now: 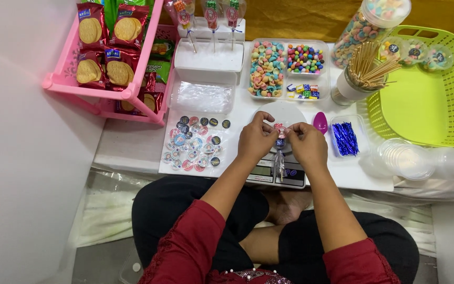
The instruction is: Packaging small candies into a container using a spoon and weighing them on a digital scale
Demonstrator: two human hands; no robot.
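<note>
My left hand (256,139) and my right hand (307,144) meet over a small kitchen scale (269,172). Between their fingertips they pinch a small clear candy packet (279,134) with pink and blue sweets at its top; its clear wrap hangs down on a stick (279,164). A white round dish (289,111) lies on the scale just behind the hands. To the left of my left hand lies a spread of round stickers (195,143).
Behind stand a divided tray of coloured candies (285,68), a cup of wooden skewers (366,71), a candy jar (369,23), a purple spoon (320,122), blue twist ties (346,138), a green basket (426,100), a pink biscuit rack (106,58), clear cups (408,158) and finished lollipops (211,16).
</note>
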